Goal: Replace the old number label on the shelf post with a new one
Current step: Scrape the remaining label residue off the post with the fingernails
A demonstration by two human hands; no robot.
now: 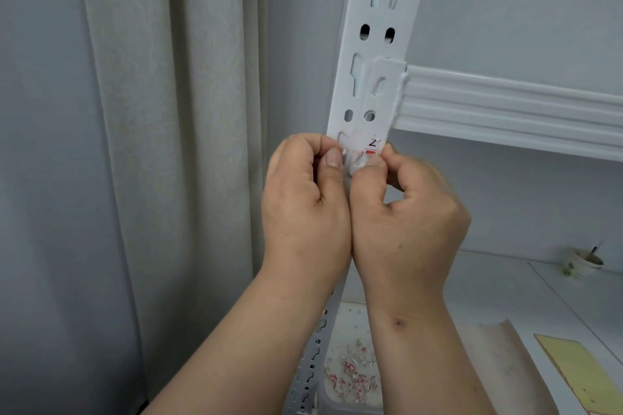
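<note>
A white slotted metal shelf post (381, 44) runs up the middle of the head view. Low on it clings a torn old number label (372, 144), white with a black digit and a red patch, its left part scraped to residue. My left hand (303, 199) is against the post with its fingers curled and its thumb tip at the label's left edge. My right hand (408, 209) pinches a curled white strip of the label between thumb and fingers. Both hands hide the post below the label.
A white shelf beam (512, 104) joins the post on the right. Beige curtains (161, 145) hang on the left. Below, a tray (350, 391) holds several red and white label scraps. A yellow sheet (580, 377) and a paper cup (585, 261) lie on the lower shelf.
</note>
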